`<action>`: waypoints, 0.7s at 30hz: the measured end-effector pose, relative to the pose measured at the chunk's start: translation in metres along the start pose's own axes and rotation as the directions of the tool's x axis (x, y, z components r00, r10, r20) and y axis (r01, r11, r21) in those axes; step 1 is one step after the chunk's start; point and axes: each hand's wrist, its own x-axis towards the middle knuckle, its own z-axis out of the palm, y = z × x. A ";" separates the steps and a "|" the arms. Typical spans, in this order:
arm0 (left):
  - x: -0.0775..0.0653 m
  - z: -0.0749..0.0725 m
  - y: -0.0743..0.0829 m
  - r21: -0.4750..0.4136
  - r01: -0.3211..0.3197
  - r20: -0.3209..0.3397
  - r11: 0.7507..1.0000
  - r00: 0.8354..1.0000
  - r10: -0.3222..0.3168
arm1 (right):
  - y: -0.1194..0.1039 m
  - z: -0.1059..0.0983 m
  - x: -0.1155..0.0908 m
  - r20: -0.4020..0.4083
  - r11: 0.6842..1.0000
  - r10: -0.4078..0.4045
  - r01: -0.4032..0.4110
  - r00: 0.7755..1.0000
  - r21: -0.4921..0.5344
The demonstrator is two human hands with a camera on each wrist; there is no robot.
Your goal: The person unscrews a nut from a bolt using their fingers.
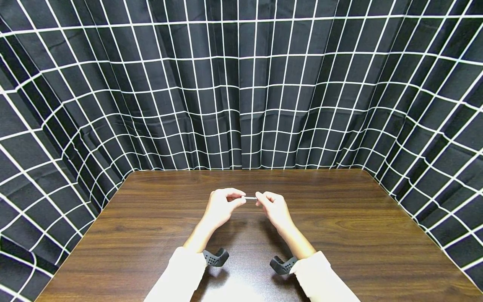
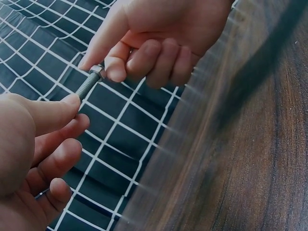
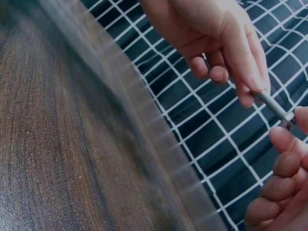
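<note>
A thin grey metal bolt (image 2: 86,88) with a threaded shaft spans the gap between my two hands, held up over the table. My left hand (image 1: 222,206) pinches one end of the shaft between thumb and fingertips; its other fingers curl loosely. At the opposite end sits a hex nut (image 3: 289,118), close against the right fingertips. Thumb and index finger of my right hand (image 1: 275,207) pinch around this nut, the other fingers folded toward the palm. Fingertips partly hide both ends of the bolt.
The brown wood-grain table (image 1: 151,218) extends on both sides of the arms. A black curtain with a white grid (image 1: 241,92) surrounds its back and sides. Dark bands (image 1: 216,257) sit at both wrists, by the white sleeves (image 1: 181,272).
</note>
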 end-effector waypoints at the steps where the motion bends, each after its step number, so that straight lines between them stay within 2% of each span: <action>1: 0.000 0.000 0.000 0.001 0.001 0.000 1.000 1.000 -0.001 | 0.000 0.000 0.000 0.001 1.000 0.001 -0.001 1.000 0.005; 11: 0.000 0.000 0.000 0.006 0.004 -0.006 1.000 1.000 -0.004 | 0.001 -0.001 0.001 0.022 0.999 0.003 -0.004 1.000 0.045; 21: 0.001 0.000 0.000 -0.030 0.021 -0.012 0.999 1.000 -0.022 | 0.007 -0.001 0.002 -0.007 0.995 -0.056 0.056 0.998 0.087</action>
